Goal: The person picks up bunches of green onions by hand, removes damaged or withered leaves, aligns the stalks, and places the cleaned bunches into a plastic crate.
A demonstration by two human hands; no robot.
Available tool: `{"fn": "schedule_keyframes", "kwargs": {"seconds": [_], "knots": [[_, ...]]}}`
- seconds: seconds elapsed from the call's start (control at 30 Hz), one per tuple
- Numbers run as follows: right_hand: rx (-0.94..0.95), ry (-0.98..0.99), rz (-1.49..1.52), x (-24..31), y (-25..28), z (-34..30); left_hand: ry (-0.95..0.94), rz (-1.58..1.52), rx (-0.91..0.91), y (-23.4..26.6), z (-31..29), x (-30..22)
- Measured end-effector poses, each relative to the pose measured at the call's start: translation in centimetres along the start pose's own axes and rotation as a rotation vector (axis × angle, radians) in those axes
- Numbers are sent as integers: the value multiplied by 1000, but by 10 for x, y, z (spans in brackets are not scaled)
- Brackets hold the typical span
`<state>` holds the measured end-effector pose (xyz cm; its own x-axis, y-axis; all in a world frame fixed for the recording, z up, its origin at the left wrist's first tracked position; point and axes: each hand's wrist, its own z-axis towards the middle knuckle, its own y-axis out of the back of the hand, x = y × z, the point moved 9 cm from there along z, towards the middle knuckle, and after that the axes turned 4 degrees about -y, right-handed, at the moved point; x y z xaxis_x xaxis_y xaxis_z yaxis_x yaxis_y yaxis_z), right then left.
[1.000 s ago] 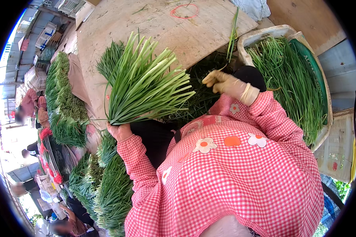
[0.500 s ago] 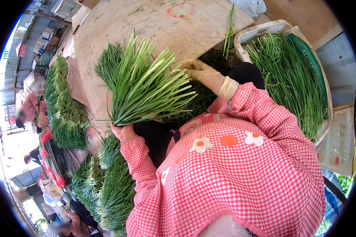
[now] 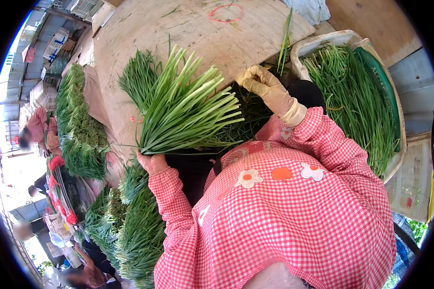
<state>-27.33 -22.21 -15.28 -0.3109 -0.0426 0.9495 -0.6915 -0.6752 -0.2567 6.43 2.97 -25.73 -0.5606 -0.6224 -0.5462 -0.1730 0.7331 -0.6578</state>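
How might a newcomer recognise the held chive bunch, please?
Start at the wooden board; by its near edge is the left hand. It holds the chive bunch, set apart from the darker bunch behind by pale stem ends fanning rightward.

Pale wooden tabletop [image 3: 178, 31], grey panelling [image 3: 412, 94] right, bright daylight [image 3: 15, 174] left.

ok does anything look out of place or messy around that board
Slightly: loose green blades lie across the edge of the wooden board near the white crate, apart from the bunch in the left hand. A thin red loop also lies unused on the board.
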Motion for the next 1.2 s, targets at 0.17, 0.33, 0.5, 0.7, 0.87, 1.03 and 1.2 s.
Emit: {"fn": "schedule_keyframes", "kwargs": {"seconds": [0.17, 0.33, 0.5, 0.7, 0.87, 1.03, 1.2], "knots": [[325, 266, -192, 39, -71, -15, 22, 36, 56, -5, -8, 8], [479, 99, -173, -2, -96, -42, 302, -185, 355, 0, 16, 11], [132, -495, 110, -51, -80, -43, 367, -252, 313, 8, 23, 14], [-121, -758, 267, -77, -67, -34, 323, -168, 342, -5, -3, 25], [138, -525, 214, -55, -63, -23, 220, -99, 275, -11, -14, 20], [-151, -282, 733, -18, 11, 0, 274, -145, 388, -15, -15, 22], [277, -169, -143, -2, -8, 17, 229, -38, 359, -18, -22, 26]]}}
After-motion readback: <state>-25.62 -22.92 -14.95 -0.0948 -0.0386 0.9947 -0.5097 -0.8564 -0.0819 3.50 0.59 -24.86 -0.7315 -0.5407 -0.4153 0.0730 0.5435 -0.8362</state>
